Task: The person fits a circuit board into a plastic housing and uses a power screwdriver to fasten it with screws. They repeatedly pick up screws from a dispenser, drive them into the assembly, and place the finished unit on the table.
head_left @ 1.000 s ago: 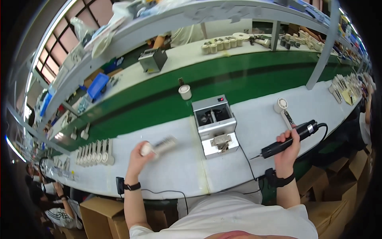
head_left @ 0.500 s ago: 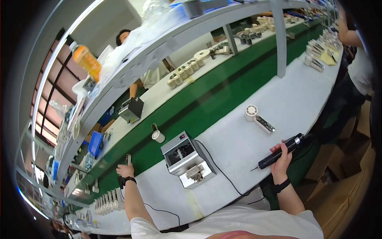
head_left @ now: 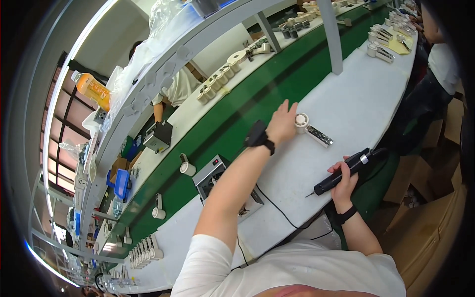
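Observation:
My left hand (head_left: 284, 123) is stretched across the white bench with its fingers extended, right beside the round head of a white handheld fan (head_left: 301, 123). Whether the hand touches the fan cannot be made out. The fan's handle lies open, with a dark circuit board (head_left: 319, 135) showing in it. In my right hand (head_left: 344, 182) is a black electric screwdriver (head_left: 341, 173), its thin bit pointing left above the bench's front edge. My left forearm partly covers a grey metal machine (head_left: 216, 171) with a red switch.
On the green belt stand a fan (head_left: 158, 212) and another fan (head_left: 187, 168). A row of fans (head_left: 143, 252) sits at the bench's left end; several more (head_left: 380, 52) lie far right. A black cable (head_left: 277, 213) crosses the bench. Cardboard boxes (head_left: 420, 218) stand at right.
My left hand has let go of a fan on the green belt and swung right, over the machine, to the fan on the bench. My right hand still holds the screwdriver.

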`<state>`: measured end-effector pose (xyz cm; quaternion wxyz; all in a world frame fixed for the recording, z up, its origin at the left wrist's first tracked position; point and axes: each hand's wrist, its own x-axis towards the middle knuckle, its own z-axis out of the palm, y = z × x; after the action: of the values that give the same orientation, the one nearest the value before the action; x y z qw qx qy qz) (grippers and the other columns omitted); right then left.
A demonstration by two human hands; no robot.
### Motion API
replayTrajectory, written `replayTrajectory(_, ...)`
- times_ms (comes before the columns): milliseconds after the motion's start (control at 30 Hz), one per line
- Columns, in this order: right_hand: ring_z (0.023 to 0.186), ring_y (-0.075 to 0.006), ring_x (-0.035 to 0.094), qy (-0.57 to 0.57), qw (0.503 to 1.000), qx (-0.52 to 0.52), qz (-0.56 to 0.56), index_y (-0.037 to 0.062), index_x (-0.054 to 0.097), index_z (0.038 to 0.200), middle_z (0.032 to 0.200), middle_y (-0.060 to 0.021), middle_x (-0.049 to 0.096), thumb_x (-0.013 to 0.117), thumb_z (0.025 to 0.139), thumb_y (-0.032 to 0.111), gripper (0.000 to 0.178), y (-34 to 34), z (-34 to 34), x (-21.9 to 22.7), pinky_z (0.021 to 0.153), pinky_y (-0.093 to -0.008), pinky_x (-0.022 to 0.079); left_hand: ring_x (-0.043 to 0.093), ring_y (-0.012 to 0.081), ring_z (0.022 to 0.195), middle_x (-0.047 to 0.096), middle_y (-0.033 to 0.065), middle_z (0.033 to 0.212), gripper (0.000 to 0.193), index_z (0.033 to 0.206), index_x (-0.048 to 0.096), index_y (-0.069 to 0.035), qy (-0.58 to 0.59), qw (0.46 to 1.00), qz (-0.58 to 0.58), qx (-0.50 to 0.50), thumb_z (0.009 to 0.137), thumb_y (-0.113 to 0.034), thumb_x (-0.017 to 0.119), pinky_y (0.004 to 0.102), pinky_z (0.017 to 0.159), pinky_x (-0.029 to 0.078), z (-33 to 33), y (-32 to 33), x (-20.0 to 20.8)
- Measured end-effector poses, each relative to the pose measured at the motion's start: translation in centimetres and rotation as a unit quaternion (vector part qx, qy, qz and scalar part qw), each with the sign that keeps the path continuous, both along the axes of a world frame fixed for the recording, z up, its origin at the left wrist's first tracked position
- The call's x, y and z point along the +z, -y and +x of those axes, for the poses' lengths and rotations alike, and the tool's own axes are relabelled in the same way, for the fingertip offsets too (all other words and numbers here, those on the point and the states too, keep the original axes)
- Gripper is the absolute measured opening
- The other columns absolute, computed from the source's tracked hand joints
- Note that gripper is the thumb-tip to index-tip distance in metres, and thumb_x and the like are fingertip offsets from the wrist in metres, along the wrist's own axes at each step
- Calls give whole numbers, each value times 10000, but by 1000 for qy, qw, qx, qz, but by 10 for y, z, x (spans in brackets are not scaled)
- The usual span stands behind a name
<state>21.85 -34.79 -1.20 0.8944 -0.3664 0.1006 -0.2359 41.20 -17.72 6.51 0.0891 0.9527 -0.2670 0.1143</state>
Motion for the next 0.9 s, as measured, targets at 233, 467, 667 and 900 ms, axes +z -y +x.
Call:
replayTrajectory(233, 695, -179, 595, 11, 1000, -4, -26, -17, 437, 1223, 797, -74, 578, 547, 973, 126, 309, 2, -1, -7, 713, -317, 523, 628, 397, 1063, 650, 244, 1137, 556, 1290, 533, -12, -186, 982, -15, -38, 762, -89, 689, 439, 902, 520, 6, 18, -4)
replayTrajectory(467, 681, -174, 577, 10, 999, 27, -23, -3, 456, 1193, 783, -63, 554, 566, 977, 156, 290, 5, 1, -4, 669, -320, 523, 653, 395, 963, 686, 213, 987, 465, 1152, 585, -12, -148, 986, -64, -33, 742, -172, 734, 449, 813, 531, -80, -21, 57)
replayTrajectory(667, 647, -195, 583, -23, 999, 24, -1, 21, 497, 1103, 756, -57, 553, 591, 969, 179, 228, 7, 7, -6, 635, -345, 532, 676, 306, 1013, 682, 186, 1090, 618, 1237, 559, 7, -145, 965, -216, 36, 726, -220, 822, 359, 882, 527, -262, -113, 139)
replayTrajectory(900, 621, -195, 558, -61, 998, 19, -17, 58, 490, 977, 740, -49, 540, 606, 958, 215, 197, 5, 6, 13, 621, -349, 521, 639, 160, 1060, 680, 69, 1125, 644, 1268, 564, -19, -221, 898, -330, 186, 705, -139, 855, 315, 960, 490, -473, -241, 135)
